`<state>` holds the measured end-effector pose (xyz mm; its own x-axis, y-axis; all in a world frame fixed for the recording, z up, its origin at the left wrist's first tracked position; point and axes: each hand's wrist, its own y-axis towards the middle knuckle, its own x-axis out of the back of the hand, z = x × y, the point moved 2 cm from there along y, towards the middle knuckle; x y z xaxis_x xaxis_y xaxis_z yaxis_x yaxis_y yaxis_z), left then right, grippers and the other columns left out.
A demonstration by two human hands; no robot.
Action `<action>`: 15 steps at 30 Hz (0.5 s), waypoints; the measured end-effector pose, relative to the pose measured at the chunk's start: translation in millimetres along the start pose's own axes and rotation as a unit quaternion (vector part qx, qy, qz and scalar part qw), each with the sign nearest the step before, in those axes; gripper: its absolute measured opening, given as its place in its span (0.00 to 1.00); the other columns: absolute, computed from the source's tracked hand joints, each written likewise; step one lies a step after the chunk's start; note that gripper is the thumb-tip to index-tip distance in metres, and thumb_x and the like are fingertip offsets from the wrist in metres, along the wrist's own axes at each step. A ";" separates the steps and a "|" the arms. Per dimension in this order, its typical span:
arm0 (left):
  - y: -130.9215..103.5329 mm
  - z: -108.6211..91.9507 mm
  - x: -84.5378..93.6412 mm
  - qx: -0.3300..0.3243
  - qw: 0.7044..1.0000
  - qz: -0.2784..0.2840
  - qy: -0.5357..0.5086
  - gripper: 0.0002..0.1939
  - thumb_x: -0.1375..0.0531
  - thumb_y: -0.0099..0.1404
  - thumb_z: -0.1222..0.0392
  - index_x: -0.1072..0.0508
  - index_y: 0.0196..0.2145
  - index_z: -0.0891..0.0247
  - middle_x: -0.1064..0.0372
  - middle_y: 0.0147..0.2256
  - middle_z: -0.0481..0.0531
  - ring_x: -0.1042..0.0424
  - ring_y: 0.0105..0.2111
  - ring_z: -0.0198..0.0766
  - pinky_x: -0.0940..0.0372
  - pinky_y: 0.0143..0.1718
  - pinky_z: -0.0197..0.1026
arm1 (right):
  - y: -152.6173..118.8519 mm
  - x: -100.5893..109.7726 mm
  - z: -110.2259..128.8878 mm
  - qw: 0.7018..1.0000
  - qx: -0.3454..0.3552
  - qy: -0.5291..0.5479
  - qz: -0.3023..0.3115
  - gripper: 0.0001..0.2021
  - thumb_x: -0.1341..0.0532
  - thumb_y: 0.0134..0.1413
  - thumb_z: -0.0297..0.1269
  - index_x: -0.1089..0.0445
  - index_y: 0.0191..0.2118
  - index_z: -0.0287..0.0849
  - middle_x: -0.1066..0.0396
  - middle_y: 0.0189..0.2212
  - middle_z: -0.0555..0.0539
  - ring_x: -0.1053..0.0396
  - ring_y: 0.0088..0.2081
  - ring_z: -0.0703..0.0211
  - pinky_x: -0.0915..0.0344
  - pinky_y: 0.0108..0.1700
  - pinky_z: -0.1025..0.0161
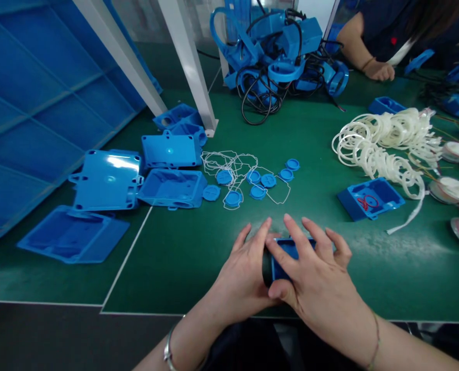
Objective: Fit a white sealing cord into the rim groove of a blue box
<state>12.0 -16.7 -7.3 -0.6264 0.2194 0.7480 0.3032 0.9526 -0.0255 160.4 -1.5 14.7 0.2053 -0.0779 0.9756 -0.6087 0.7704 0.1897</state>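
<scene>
Both my hands are wrapped around a small blue plastic box point(283, 256) with a black round part on its left side, held over the near edge of the green mat point(183, 257). My left hand point(243, 275) cups it from the left, fingers stretched up. From the right, my right hand point(316, 281) covers it, fingers spread over its top. Just beyond my hands lie several round blue caps point(252, 180) tangled with thin white gasket loops point(233, 162).
Blue housings and lids point(136, 178) lie at the left beside a large blue panel point(39, 103) and two white frame posts point(186, 62). A pile of blue units with black cables point(279, 56) sits at the back. White rings point(388, 144), a blue tray point(371, 198) and tape rolls point(452, 188) lie right. Another person's hand point(380, 69) rests far right.
</scene>
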 end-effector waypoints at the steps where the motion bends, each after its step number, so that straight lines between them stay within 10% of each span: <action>1: 0.1 0.4 -0.5 0.005 1.000 -0.002 -0.008 0.54 0.33 0.48 0.53 0.64 0.61 0.68 0.48 0.59 0.65 0.51 0.61 0.49 0.60 0.63 0.57 | -2.3 -0.4 3.0 1.000 0.015 0.003 -0.001 0.27 0.56 0.56 0.61 0.41 0.57 0.59 0.51 0.63 0.50 0.53 0.60 0.43 0.59 0.55 0.42; 8: 2.8 -1.4 -0.7 0.021 0.999 -0.024 -0.030 0.50 0.39 0.50 0.58 0.66 0.62 0.64 0.38 0.54 0.57 0.42 0.57 0.46 0.63 0.64 0.57 | -31.5 5.8 6.9 0.993 0.104 -0.013 -0.044 0.32 0.54 0.53 0.64 0.38 0.56 0.53 0.42 0.59 0.50 0.48 0.57 0.45 0.56 0.54 0.48; 15: 5.0 -4.1 -0.3 0.041 0.999 -0.029 -0.002 0.55 0.32 0.46 0.52 0.62 0.61 0.62 0.38 0.53 0.56 0.49 0.60 0.52 0.59 0.63 0.58 | -62.5 1.3 -18.9 0.995 0.053 -0.017 -0.081 0.30 0.54 0.51 0.65 0.39 0.56 0.60 0.44 0.60 0.54 0.47 0.57 0.41 0.54 0.53 0.45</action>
<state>16.6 -12.9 -4.9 -0.6435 0.1644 0.7476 0.2062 0.9778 -0.0375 213.2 -37.8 2.0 0.2822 -0.2186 0.9341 -0.6476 0.6750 0.3536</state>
